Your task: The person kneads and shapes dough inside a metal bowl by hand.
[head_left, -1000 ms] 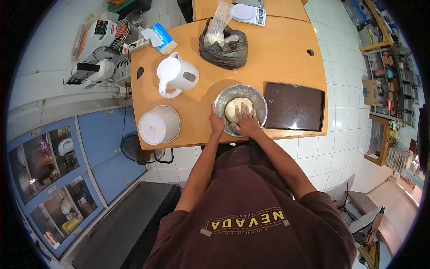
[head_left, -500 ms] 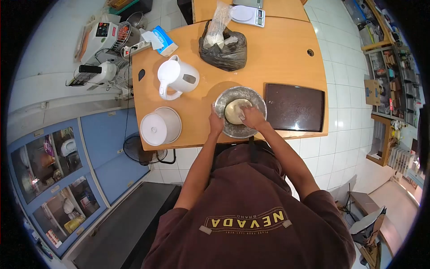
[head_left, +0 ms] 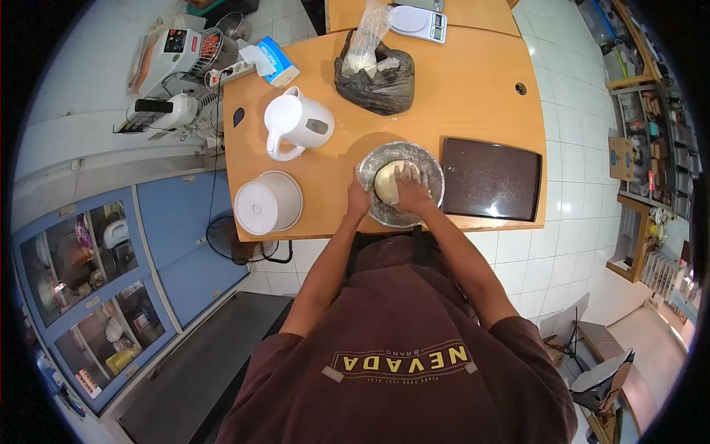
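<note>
A round, pale lump of dough (head_left: 386, 183) sits inside a metal mixing bowl (head_left: 384, 153), whose inner wall is streaked with white. On the bowl's left side, my left hand (head_left: 359, 194) is closed round the rim, its fingers partly hidden. My right hand (head_left: 411, 189) is inside the bowl, lying over the right part of the dough with its fingers spread and pointing away from me. White residue coats those fingers. Just right of the bowl lies a dark brown baking tray (head_left: 492, 179).
On the wooden table (head_left: 458, 89) stand a white electric kettle (head_left: 298, 122), a white lidded container (head_left: 268, 203), a black plastic bag (head_left: 377, 85) with a clear bag of white powder (head_left: 362, 55), a kitchen scale (head_left: 418, 24) and a tissue box (head_left: 277, 63).
My right hand has gone from pressing into the dough with curled fingers to stretching them over its far right side. My left hand stays at the bowl's rim. The view has shifted slightly.
</note>
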Motion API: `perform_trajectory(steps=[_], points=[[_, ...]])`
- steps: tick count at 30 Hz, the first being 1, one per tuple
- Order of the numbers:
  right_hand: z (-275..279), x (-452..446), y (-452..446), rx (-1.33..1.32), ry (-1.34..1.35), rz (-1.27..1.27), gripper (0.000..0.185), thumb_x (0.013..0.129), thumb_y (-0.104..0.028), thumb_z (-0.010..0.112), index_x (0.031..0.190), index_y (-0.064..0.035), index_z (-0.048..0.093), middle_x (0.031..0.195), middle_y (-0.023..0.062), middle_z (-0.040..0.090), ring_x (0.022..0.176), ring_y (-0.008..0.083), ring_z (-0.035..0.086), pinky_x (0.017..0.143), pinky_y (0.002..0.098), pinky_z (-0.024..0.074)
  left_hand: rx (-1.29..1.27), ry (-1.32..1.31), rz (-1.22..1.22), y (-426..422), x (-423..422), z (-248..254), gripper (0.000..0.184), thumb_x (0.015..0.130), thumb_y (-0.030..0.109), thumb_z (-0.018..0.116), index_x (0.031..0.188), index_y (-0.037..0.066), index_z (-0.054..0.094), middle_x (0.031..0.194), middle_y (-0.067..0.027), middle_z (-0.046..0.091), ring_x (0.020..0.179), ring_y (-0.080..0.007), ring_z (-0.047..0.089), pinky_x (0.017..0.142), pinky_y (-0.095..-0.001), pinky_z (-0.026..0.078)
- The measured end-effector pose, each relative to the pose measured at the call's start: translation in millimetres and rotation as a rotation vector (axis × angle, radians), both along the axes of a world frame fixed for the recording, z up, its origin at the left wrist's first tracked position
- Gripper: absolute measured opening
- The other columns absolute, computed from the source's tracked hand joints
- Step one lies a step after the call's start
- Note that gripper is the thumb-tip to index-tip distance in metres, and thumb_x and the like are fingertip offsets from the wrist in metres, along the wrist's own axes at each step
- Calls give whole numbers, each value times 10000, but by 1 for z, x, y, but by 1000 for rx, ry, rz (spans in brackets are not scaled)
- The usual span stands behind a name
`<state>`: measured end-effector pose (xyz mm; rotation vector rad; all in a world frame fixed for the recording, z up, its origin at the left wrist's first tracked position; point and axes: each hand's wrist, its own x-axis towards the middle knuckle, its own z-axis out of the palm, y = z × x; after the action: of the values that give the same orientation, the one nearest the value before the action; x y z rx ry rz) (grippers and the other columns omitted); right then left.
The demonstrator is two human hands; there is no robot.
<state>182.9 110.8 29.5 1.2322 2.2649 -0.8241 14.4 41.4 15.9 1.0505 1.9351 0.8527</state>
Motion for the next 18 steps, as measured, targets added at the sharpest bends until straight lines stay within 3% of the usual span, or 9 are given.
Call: perform_trajectory(steps=[3,6,9,10,13,16,18], points=[[0,11,15,-135,31,106,872,864,-424,663,1541,-70,243,1598,281,153,1458,432,255,1178,606,177,50,6,5,-1,-3,-9,696,765,-75,534,1432,28,363,1188,-279,634,1149,-446,594,942,-478,479],[-11,20,-15,23,172,181,795,864,-398,662,1507,-73,325,1597,245,205,1455,402,282,1185,583,198,49,17,12,1,1,-10,698,763,-72,552,1431,19,369,1190,-280,635,1141,-441,601,939,-468,486],[10,18,-27,91,145,305,816,858,-384,662,1528,-97,294,1622,193,173,1473,360,263,1195,550,207,47,7,7,1,-1,-12,712,762,-62,571,1441,-3,367,1170,-283,642,1120,-438,614,935,-460,493],[2,17,-32,136,160,273,842,864,-337,650,1565,-154,222,1650,138,97,1494,315,233,1195,571,188,59,36,-7,2,-3,-20,717,762,-60,575,1445,-10,364,1161,-285,645,1111,-437,619,933,-458,495],[-27,0,-44,318,58,216,890,864,-298,646,1589,-212,138,1665,95,16,1507,302,198,1192,601,162,53,57,-29,-2,-8,-24,745,751,-71,580,1458,-28,348,1134,-293,651,1092,-437,630,926,-455,500],[-39,-14,-45,357,41,138,913,860,-268,641,1595,-248,99,1669,65,20,1507,303,196,1183,626,149,55,56,-51,5,-11,-23,763,733,-94,576,1459,-28,349,1121,-302,651,1085,-441,631,917,-451,505],[-37,-21,-36,210,22,115,901,860,-256,636,1593,-240,113,1668,71,34,1508,305,193,1186,621,146,78,46,-49,7,-13,-22,767,722,-107,571,1454,-20,361,1119,-304,650,1086,-447,627,917,-451,505]])
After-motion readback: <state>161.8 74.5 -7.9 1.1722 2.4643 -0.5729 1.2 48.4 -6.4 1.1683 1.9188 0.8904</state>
